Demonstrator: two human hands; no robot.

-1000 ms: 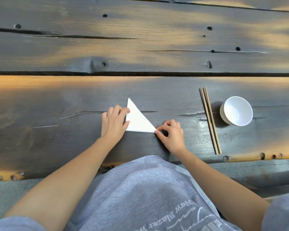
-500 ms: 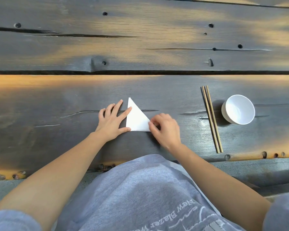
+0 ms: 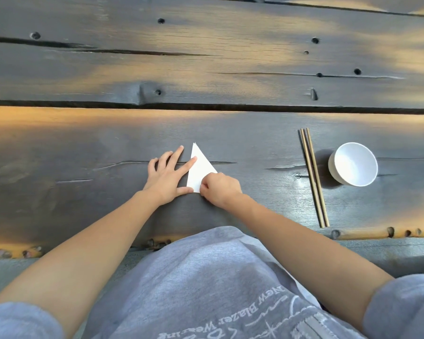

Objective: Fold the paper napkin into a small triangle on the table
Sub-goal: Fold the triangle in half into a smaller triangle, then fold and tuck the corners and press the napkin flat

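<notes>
A white paper napkin (image 3: 199, 171), folded into a triangle, lies flat on the dark wooden table (image 3: 83, 148), its tip pointing away from me. My left hand (image 3: 168, 176) rests flat beside it with fingers spread, the index fingertip and thumb touching the napkin's left edge. My right hand (image 3: 219, 190) is curled over the napkin's near right corner, pinching the paper between thumb and fingers. That corner is hidden under the hand.
A pair of wooden chopsticks (image 3: 313, 178) lies to the right, pointing away from me. A white bowl (image 3: 353, 163) stands just beyond them. The table's front edge (image 3: 365, 232) runs close to my body. A gap (image 3: 206, 107) divides the planks farther out.
My right hand has slid left along the napkin's near edge, covering its right corner. The left hand's fingers have spread and flattened. The visible part of the napkin has grown narrower.
</notes>
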